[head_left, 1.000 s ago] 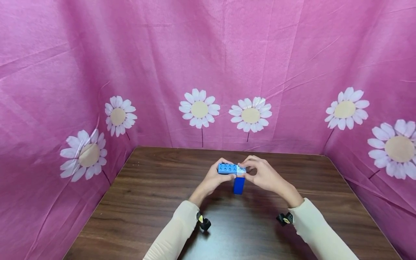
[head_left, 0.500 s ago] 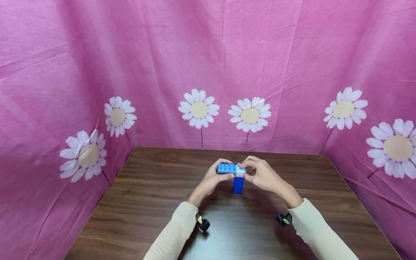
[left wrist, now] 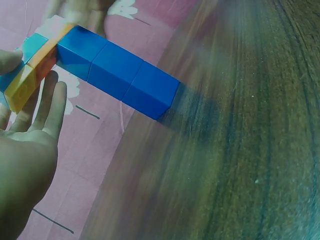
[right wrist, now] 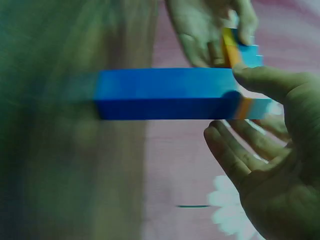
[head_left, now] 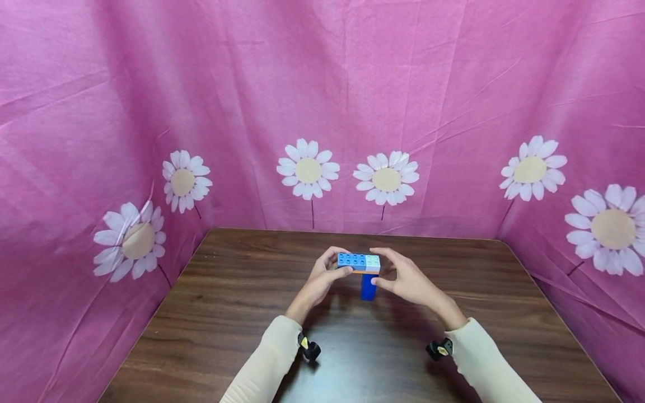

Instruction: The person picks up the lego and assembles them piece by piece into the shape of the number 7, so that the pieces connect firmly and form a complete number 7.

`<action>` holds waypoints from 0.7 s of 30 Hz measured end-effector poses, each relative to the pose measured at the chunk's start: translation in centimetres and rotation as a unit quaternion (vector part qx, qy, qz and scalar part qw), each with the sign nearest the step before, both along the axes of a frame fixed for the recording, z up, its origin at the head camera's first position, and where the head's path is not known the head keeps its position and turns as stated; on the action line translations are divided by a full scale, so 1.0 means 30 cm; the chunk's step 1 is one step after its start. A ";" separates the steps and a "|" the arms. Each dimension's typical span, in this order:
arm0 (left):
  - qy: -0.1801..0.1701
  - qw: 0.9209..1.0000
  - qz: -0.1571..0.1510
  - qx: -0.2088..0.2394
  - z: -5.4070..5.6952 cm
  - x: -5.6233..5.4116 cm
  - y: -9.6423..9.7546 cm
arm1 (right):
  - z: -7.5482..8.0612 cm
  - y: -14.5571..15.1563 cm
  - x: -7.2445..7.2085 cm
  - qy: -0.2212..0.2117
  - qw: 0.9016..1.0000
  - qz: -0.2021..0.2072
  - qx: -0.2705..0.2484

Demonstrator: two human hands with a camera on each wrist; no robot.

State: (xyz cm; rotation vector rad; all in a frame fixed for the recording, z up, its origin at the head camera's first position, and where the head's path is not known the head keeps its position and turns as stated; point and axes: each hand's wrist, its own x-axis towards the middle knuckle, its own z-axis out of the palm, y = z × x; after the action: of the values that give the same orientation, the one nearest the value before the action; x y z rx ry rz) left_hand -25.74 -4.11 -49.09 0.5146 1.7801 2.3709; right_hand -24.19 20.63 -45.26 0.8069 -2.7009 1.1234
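Note:
A toy brick structure stands on the table: a dark blue brick column (head_left: pixel 368 287) carries a thin orange brick layer (left wrist: pixel 48 53) that sticks out to the left. On that layer lie a light blue building brick (head_left: pixel 351 259) and a pale, whitish brick (head_left: pixel 372 262), side by side. My left hand (head_left: pixel 319 278) pinches the left end of the light blue brick, thumb at its front, fingers behind. Spread around the structure's right end, my right hand (head_left: pixel 410 280) has its thumb near the top of the column and its fingers behind the pale brick.
The brown wooden table (head_left: pixel 227 313) has its back edge close behind the hands. A pink curtain (head_left: pixel 252 101) with printed daisies surrounds it. Dark wrist cameras (head_left: pixel 309 350) hang under both cream sleeves (head_left: pixel 267 358).
My right hand's fingers and thumb have come off the pale brick and spread apart. My left hand has slid slightly left along the light blue brick. The structure stays in place.

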 end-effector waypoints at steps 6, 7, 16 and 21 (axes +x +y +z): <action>-0.003 0.999 0.025 -0.024 0.002 -0.006 -0.002 | -0.082 -0.003 0.003 -0.070 0.995 -0.045 -0.057; -0.004 0.999 0.033 -0.026 0.001 -0.009 -0.003 | -0.089 -0.004 0.003 -0.075 0.993 -0.049 -0.074; -0.034 0.997 0.062 0.029 -0.007 -0.051 0.003 | -0.120 -0.013 -0.026 -0.155 0.974 -0.066 -0.151; -0.053 0.992 0.108 -0.035 -0.005 -0.090 0.017 | -0.150 -0.025 -0.065 -0.208 0.954 -0.074 -0.200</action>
State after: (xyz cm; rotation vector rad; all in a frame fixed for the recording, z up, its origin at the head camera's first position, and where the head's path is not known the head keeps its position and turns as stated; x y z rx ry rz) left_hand -28.44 -3.60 -49.25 0.1898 1.9508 2.4094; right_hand -26.14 19.89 -49.76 0.3243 -2.6192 1.8935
